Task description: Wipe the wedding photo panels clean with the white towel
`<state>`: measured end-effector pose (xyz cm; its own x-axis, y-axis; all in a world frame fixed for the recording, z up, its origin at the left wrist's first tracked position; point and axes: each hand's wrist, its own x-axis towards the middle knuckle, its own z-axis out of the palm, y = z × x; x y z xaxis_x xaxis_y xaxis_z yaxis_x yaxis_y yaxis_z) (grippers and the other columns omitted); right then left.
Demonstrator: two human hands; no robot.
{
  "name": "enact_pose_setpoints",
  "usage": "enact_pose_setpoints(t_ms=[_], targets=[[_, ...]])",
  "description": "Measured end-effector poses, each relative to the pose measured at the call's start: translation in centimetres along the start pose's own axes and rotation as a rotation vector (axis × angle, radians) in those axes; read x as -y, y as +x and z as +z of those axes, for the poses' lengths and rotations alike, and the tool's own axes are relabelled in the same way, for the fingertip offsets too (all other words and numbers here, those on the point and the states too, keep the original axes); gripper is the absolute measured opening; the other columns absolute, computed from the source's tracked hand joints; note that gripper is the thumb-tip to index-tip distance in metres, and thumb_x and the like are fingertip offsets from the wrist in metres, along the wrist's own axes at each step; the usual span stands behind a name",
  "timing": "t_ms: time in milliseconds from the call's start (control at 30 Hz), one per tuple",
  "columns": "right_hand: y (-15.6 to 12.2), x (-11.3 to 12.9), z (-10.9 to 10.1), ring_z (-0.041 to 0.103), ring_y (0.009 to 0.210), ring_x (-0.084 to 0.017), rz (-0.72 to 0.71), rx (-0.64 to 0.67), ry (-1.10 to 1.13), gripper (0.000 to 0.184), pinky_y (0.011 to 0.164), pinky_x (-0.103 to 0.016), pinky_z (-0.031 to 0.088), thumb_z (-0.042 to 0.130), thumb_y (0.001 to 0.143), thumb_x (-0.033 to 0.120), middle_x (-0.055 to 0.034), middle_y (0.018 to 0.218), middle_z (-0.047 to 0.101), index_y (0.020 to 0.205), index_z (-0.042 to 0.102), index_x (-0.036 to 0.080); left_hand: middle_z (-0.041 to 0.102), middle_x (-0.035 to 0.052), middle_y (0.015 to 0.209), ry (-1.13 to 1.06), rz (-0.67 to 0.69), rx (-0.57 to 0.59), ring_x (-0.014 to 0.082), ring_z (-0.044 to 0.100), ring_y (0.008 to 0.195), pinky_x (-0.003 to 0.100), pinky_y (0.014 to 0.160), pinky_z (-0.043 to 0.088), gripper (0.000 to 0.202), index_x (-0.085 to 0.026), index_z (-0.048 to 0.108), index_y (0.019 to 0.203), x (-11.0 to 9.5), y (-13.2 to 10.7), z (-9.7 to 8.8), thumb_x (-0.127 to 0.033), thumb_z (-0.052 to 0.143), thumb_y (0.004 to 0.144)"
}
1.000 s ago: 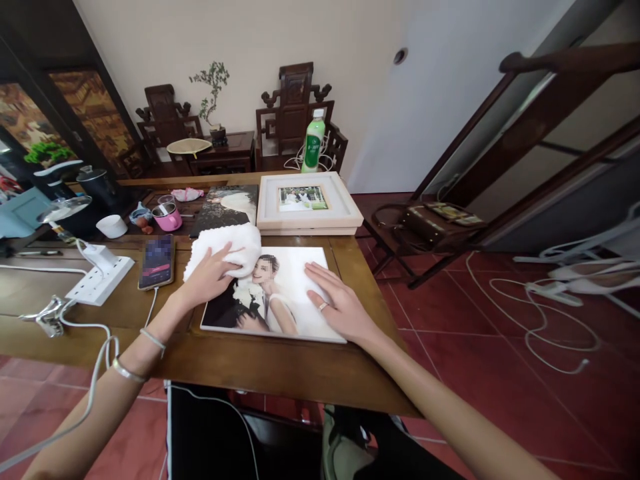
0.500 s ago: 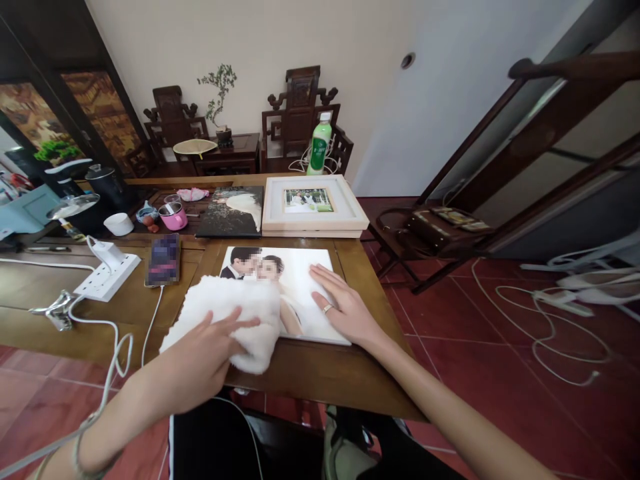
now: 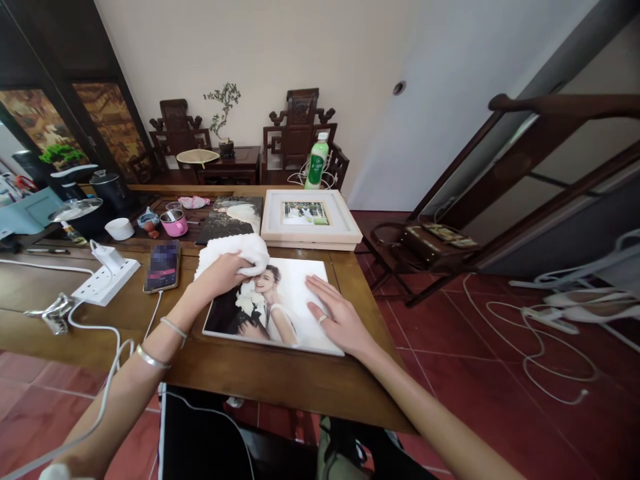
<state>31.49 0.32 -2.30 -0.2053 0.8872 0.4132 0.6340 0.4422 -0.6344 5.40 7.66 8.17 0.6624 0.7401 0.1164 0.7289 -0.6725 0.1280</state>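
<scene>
A white-backed photo panel point(image 3: 299, 303) of a couple lies flat near the front edge of the wooden table. My left hand point(image 3: 229, 272) grips a fluffy white cloth point(image 3: 233, 248) at the panel's far left corner, covering part of the picture there. Some of its fingers are tucked into the cloth's folds. Wearing a ring, my right hand point(image 3: 343, 317) rests with fingers stretched out on the panel's right side.
Behind the panel are a pale framed photo point(image 3: 337, 217), a dark picture point(image 3: 215, 223) and a green bottle point(image 3: 316, 167). On the left are a phone point(image 3: 163, 267), a white power strip point(image 3: 107, 283) with cables, a pink mug point(image 3: 173, 224) and a white cup point(image 3: 119, 227).
My left hand has moved the cloth away from me, from the panel's near left side to its far left corner. The lower picture is now uncovered. My right hand stays on the panel.
</scene>
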Motion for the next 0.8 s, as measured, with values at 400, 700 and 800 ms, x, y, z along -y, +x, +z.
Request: enact_pose_setpoints(t_ms=[400,700,800], targets=[[-0.1,0.0,0.1,0.043,0.135,-0.027,-0.012,-0.018,0.018,0.046,0.113,-0.053,0.034,0.046,0.092,0.032,-0.0142,0.140,0.052,0.133,0.055,0.015,0.051,0.0044,0.141,-0.135,0.060,0.296,0.0254,0.042,0.134,0.045,0.114,0.031,0.027,-0.020,0.064,0.097,-7.3,-13.4,-0.5,-0.002,0.048,0.085],[-0.1,0.0,0.0,0.044,0.135,-0.026,-0.014,-0.016,0.012,0.044,0.113,-0.054,0.035,0.048,0.091,0.033,-0.0118,0.139,0.054,0.133,0.055,0.020,0.050,0.0063,0.142,-0.037,-0.044,0.238,0.0280,0.027,0.142,0.060,0.110,0.027,0.035,-0.024,0.060,0.118,-2.6,-4.4,0.7,-0.009,0.039,0.094],[0.0,0.0,-0.1,0.044,0.135,-0.026,-0.005,-0.012,0.018,0.045,0.113,-0.053,0.035,0.048,0.092,0.033,-0.0121,0.139,0.054,0.133,0.055,0.019,0.041,0.0117,0.148,0.020,-0.089,0.155,0.0321,0.024,0.143,0.066,0.107,0.024,0.036,-0.019,0.058,0.122,-0.5,-1.4,1.4,-0.009,0.038,0.094]])
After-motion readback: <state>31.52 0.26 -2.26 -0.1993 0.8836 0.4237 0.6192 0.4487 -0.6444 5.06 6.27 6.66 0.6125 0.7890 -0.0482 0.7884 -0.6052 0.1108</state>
